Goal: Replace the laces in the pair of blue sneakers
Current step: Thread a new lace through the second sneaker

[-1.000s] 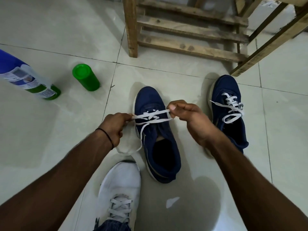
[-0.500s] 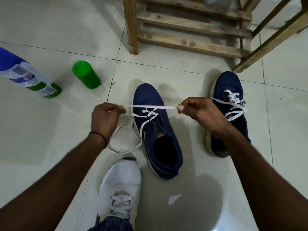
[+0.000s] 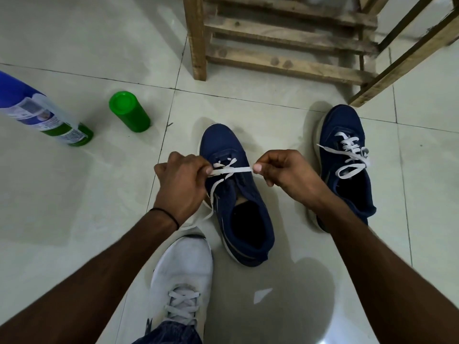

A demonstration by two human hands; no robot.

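Observation:
A blue sneaker [image 3: 238, 209] lies on the tiled floor in the middle, toe pointing away from me. A white lace [image 3: 232, 170] is stretched flat across its front eyelets. My left hand [image 3: 181, 182] pinches the lace at the shoe's left side. My right hand [image 3: 280, 170] pinches the other end just right of the shoe. A loose length of lace trails down past my left wrist. The second blue sneaker [image 3: 347, 167] sits to the right, with a white lace threaded and looped on top.
A white sneaker [image 3: 183, 276] on my foot is near the bottom centre. A green can [image 3: 129, 111] stands at the left, next to a blue and green bottle [image 3: 42, 115]. A wooden frame [image 3: 285, 45] stands behind the shoes.
Both hands have drawn closer together over the shoe, so the stretched piece of lace between them is shorter. My left hand has moved right, up to the shoe's edge.

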